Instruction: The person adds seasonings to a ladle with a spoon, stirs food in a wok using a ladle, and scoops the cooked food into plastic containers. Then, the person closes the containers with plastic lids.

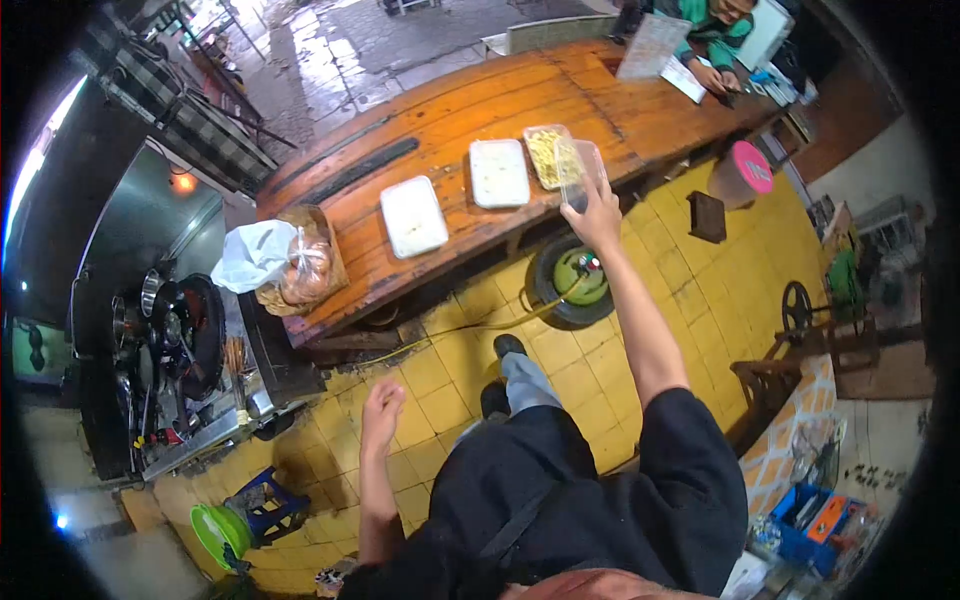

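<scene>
My right hand (597, 218) is closed on a clear plastic lid (573, 172), held at the right edge of a container of yellow food (547, 155) on the wooden counter (450, 110). Left of that container stand two white rectangular containers, one in the middle (499, 173) and one nearer the left (414, 217). My left hand (382, 408) hangs over the yellow floor with its fingers curled; whether anything is in them cannot be made out.
A bag of round brown items (305, 262) and a white plastic bag (252, 255) sit at the counter's left end. Below the counter is a green gas cylinder (580, 280) with a hose. A person in green (715, 45) leans at the far right end.
</scene>
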Available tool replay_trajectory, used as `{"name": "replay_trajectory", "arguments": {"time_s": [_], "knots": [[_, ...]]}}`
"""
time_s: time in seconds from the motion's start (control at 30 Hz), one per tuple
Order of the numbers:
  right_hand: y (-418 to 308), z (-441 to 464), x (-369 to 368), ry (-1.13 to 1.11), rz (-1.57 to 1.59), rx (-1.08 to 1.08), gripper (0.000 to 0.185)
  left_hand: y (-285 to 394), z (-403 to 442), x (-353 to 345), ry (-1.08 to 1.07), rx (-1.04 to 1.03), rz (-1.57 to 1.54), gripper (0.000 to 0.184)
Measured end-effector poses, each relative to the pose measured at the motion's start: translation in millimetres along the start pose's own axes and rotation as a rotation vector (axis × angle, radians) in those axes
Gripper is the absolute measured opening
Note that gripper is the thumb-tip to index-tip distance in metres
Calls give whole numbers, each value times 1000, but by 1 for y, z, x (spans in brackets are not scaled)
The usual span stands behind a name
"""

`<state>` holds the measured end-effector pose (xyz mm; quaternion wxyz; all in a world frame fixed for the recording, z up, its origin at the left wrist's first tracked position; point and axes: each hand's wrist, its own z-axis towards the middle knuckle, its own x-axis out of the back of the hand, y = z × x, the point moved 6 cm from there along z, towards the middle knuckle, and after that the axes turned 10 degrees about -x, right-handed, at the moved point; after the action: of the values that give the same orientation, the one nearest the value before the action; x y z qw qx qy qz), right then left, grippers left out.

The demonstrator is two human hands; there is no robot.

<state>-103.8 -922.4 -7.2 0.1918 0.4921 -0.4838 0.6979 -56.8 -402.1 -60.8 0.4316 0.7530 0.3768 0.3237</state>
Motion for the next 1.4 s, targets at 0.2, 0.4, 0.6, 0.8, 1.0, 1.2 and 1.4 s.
{"name": "replay_trajectory", "arguments": {"time_s": [0.2, 0.4, 0.6, 0.8, 1.0, 1.2, 1.4], "knots": [[-24, 93, -85, -200, -274, -27, 72, -31, -39, 41, 339, 220, -51, 46], [-20, 100, -93, -59, -295, 94, 67, 0, -20, 7, 443, 352, -169, 48], [-39, 139, -91, -204, -351, -4, 64, 39, 31, -21, 364, 211, -171, 51], [-58, 173, -127, -217, -483, 55, 67, 35, 16, -25, 391, 249, -165, 54], [-41, 156, -107, -322, -414, -96, 86, 25, -2, -14, 473, 239, -217, 56], [-83, 146, -69, -281, -239, -64, 87, 12, -10, -9, 466, 276, -246, 56], [-154, 86, -114, -186, -317, 77, 87, 15, 4, -7, 438, 249, -218, 54]]}}
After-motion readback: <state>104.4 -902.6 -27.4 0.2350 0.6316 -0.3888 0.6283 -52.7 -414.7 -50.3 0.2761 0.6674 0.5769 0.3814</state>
